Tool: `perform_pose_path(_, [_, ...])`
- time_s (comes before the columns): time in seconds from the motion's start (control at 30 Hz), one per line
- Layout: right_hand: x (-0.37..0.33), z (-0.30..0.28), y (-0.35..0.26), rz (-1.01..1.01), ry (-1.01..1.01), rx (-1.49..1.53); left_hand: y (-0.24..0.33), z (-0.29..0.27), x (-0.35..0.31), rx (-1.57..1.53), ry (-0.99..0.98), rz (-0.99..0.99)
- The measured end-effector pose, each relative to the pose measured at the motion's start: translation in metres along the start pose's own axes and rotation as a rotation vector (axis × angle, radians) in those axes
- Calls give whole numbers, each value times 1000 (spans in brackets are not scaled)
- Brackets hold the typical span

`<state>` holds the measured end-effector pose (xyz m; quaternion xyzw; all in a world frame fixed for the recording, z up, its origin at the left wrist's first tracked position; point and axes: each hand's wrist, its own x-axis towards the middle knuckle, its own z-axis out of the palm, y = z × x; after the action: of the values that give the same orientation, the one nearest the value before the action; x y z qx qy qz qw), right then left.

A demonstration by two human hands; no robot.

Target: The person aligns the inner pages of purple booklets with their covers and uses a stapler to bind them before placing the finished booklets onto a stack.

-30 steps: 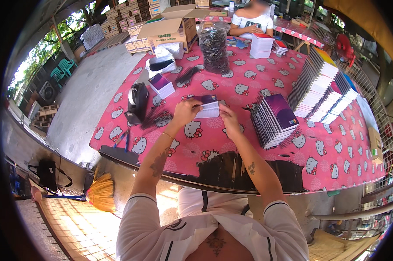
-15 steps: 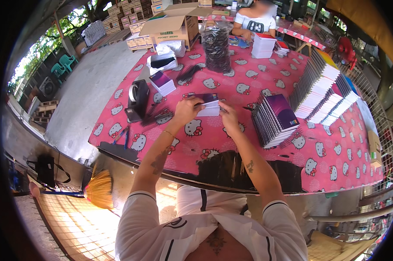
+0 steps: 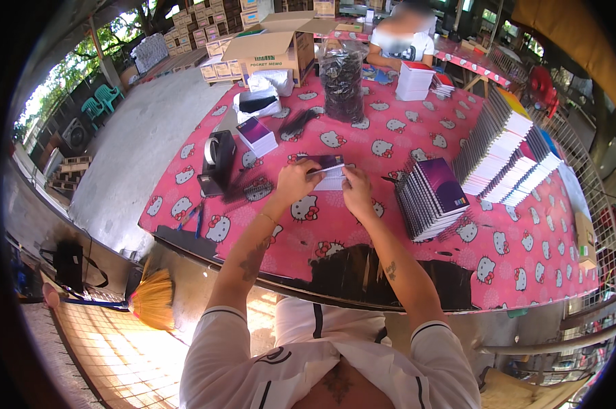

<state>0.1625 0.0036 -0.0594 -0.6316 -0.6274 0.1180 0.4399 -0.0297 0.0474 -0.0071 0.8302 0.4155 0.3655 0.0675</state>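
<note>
In front of me at the table's middle is a small notebook with a dark purple cover (image 3: 327,161) and white pages. My left hand (image 3: 298,180) holds it at its left side, thumb and fingers closed on the cover and page edge. At the notebook's right edge, my right hand (image 3: 357,191) has its fingers curled in and pressed together against the pages. Exactly what the right fingertips pinch is too small to see. Left of the notebook stands a small stack of unbound purple-covered pads (image 3: 257,138). To the right, a stack of wire-bound purple notebooks (image 3: 442,187) leans slightly.
The table has a pink patterned cover (image 3: 349,225), torn at the front edge. A black tape dispenser (image 3: 219,167) and loose black binding wires (image 3: 298,123) lie left. Taller notebook stacks (image 3: 495,140) stand right. A bag of black wires (image 3: 343,85) and an open carton (image 3: 270,54) stand behind; a person (image 3: 400,44) sits opposite.
My right fingers have curled in more at the notebook's right edge. My left hand keeps its hold. The person opposite has leaned forward, and the whole view has shifted slightly.
</note>
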Motion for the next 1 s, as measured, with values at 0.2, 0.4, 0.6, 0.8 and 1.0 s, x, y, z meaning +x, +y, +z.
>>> perform_pose_path(0.2, [1, -8, -18, 126, -36, 642, 3, 1, -4, 31, 11, -18])
perform_pose_path(0.4, [10, -7, -35, 131, -40, 963, 15, 12, -3, 96, 79, 13])
perform_pose_path(0.6, [6, 2, -54, 295, -74, 966, 3, 12, -6, 181, 98, -17])
perform_pose_path(0.8, [4, -23, -6, 67, 86, 791, 48, -1, 10, 174, 136, 162])
perform_pose_path(1.0, [-81, -76, -43, -17, -365, 674, 88, -47, -92, 165, -113, 260])
